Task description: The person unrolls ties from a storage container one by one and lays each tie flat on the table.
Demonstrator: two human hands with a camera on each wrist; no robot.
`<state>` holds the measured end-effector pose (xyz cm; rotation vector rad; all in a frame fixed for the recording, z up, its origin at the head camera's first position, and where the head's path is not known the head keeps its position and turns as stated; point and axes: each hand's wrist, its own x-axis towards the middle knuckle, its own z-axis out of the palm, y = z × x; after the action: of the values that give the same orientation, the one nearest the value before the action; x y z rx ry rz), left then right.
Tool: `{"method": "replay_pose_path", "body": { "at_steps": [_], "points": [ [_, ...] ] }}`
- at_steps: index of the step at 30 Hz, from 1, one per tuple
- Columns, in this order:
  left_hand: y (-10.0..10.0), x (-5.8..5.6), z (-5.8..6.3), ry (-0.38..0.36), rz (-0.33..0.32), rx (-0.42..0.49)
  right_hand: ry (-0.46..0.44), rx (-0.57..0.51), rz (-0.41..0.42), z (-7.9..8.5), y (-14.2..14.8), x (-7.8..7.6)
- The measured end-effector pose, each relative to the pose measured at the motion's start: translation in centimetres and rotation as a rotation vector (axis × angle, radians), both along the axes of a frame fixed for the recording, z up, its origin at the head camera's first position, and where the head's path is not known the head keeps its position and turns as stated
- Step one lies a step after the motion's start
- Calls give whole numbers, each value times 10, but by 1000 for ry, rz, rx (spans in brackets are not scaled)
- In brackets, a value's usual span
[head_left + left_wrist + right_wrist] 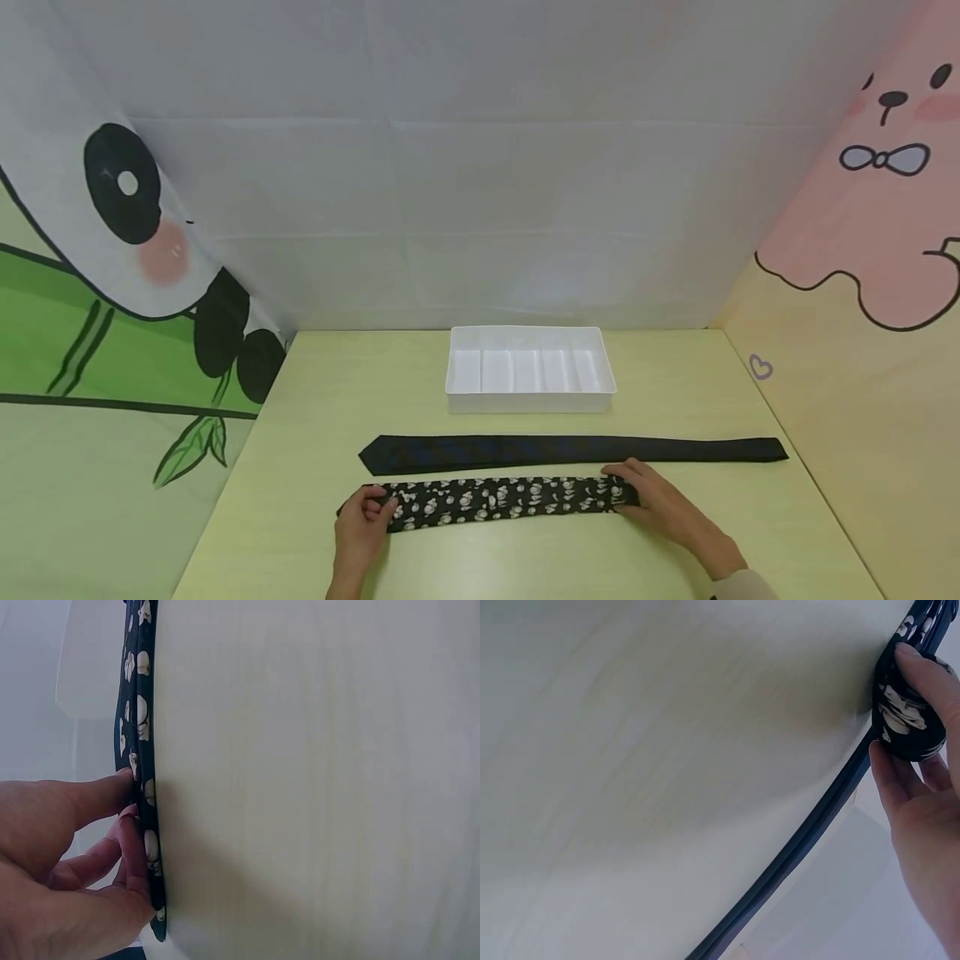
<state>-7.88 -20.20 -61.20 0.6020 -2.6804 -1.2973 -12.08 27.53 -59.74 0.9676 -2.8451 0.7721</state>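
Note:
A black necktie with a cream-white print [498, 502] lies folded lengthwise across the table near its front. My left hand [362, 529] pinches its left end between thumb and fingers; in the left wrist view the cloth edge [142, 712] shows beside the fingertips. At the other end, my right hand [663, 504] grips the fold, where the right wrist view shows a rounded loop of the printed cloth [904, 720] between thumb and fingers. Just behind it, a plain dark necktie [570, 450] stretches flat, its pointed wide end to the left.
A white tray [529, 403] with several narrow compartments stands farther back on the pale yellow table [315, 408]. A white sheet [480, 183] rises behind the table. Cartoon-printed panels [855, 350] flank both sides.

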Motion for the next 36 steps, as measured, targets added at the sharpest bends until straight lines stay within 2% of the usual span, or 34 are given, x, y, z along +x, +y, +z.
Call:
{"method": "replay_pose_path", "body": {
  "at_steps": [11, 23, 32, 36],
  "points": [
    [1, 1, 0, -2, -2, 2, 66, -4, 24, -1, 10, -1],
    [2, 1, 0, 6, 11, -9, -20, 26, -16, 5, 23, 2],
    [1, 0, -1, 2, -1, 0, 57, 30, -2, 1, 32, 2],
    [2, 0, -1, 9, -1, -8, 33, 29, -9, 3, 35, 2]
  ]
}}
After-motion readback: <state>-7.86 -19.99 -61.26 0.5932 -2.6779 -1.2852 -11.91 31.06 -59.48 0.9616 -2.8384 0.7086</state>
